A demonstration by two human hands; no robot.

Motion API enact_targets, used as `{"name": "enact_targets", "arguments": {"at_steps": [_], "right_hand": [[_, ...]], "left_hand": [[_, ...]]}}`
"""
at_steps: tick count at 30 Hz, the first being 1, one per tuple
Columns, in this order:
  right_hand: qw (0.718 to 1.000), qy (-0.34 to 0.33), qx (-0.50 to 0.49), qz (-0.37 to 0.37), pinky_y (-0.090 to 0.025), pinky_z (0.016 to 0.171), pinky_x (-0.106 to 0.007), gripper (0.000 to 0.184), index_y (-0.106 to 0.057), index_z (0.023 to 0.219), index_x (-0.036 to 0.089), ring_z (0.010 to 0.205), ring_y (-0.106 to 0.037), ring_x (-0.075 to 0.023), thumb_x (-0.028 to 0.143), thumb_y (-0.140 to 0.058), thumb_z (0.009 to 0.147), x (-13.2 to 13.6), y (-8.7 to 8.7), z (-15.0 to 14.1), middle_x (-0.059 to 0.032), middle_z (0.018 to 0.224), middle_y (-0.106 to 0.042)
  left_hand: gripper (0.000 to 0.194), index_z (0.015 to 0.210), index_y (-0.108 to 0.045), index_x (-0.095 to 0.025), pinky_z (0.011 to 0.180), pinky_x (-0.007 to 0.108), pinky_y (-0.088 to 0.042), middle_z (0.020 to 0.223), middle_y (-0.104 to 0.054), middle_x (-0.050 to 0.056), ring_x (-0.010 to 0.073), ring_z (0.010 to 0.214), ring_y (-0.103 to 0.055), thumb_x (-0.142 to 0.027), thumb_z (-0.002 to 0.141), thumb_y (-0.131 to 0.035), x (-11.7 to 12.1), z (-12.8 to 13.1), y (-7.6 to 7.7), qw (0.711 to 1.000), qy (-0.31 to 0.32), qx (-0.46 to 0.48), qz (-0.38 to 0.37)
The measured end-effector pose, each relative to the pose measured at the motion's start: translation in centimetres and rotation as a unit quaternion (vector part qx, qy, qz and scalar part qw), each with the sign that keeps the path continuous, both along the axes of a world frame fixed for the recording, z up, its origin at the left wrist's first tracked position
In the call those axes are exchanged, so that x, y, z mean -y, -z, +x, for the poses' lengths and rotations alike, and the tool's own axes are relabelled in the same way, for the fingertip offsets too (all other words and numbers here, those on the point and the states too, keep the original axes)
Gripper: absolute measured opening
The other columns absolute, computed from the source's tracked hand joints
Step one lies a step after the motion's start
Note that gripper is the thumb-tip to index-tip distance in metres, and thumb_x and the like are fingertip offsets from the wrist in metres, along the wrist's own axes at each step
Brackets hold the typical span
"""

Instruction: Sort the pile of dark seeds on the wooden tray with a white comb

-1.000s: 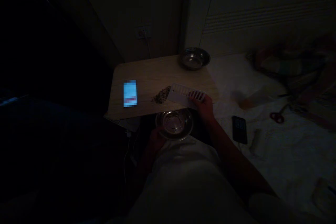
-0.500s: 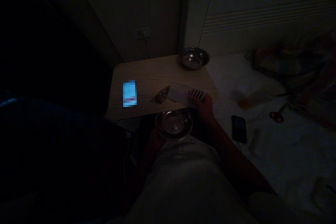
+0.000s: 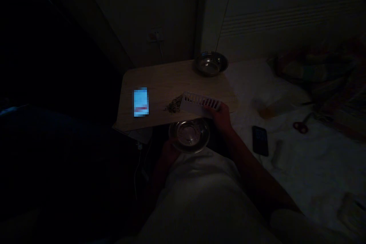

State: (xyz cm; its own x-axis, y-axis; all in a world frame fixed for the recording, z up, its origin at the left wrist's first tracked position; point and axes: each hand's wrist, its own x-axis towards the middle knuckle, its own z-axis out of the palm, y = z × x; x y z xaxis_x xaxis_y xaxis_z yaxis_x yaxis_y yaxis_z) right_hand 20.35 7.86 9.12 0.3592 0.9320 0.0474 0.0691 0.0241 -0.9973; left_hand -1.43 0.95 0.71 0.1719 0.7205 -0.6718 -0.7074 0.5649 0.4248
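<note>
The right hand (image 3: 221, 117) grips the right end of a pale slotted plastic piece (image 3: 193, 106), thumb along its near side and the row of slots along its far side. The piece lies tilted over the near edge zone of the desk (image 3: 162, 78), right of the middle, and its left end meets a heap of small dark bits (image 3: 173, 105). That heap lies loose on the wood, a little in from the near edge. Just below the near edge, in front of the person's pale garment (image 3: 208, 190), the left hand (image 3: 170, 151) holds a shallow metal bowl (image 3: 189, 149) by its left rim; the fingers are dim, and I cannot tell how they close beneath it. Some specks show inside, too dark to make out.

A second metal bowl (image 3: 211, 70) sits at the desk's far right corner. A lit phone (image 3: 141, 102), its screen blurred into squares, lies near the left edge. On the white bed sheet (image 3: 309, 164) to the right are a dark phone (image 3: 260, 141) and, farther right, red-handled scissors (image 3: 300, 127). Behind the desk's far edge, a wall socket (image 3: 156, 35) has a plug in it.
</note>
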Motion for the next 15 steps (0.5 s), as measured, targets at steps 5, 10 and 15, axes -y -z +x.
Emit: {"name": "enact_targets", "arguments": {"at_steps": [5,10,15], "right_hand": [[1.000,-0.015,-0.010,-0.008,-0.052,0.070,-0.032,0.027,-0.071,0.082,0.019,0.075,-0.066,-0.0192,0.037,-0.076,0.063,0.28,-0.17,0.03,-0.0035,0.082,-0.073],[1.000,-0.009,-0.009,-0.012,-0.051,0.067,-0.032,0.027,-0.070,0.080,0.018,0.071,-0.065,-0.0188,0.037,-0.076,0.062,0.42,-0.37,0.01,-0.0036,0.078,-0.072],[0.999,-0.028,-0.017,-0.013,-0.051,0.069,-0.032,0.027,-0.071,0.083,0.018,0.074,-0.066,-0.0194,0.036,-0.076,0.063,0.38,-0.13,0.08,-0.0035,0.082,-0.073]], "left_hand": [[0.015,0.077,-0.070,-0.016,0.086,0.035,-0.050,0.080,-0.074,0.005,0.0224,0.085,-0.068,-0.011,0.063,-0.068,0.03,-0.09,0.17,0.999,-0.011,-0.032,-0.010],[0.016,0.076,-0.069,-0.015,0.090,0.037,-0.048,0.076,-0.073,0.004,0.0249,0.090,-0.067,-0.011,0.060,-0.070,0.00,-0.03,0.30,0.999,-0.008,-0.035,-0.015],[0.023,0.086,-0.070,-0.016,0.089,0.039,-0.050,0.081,-0.074,0.007,0.0275,0.095,-0.067,-0.014,0.063,-0.069,0.02,-0.21,-0.08,0.999,0.013,-0.009,-0.028]]}}
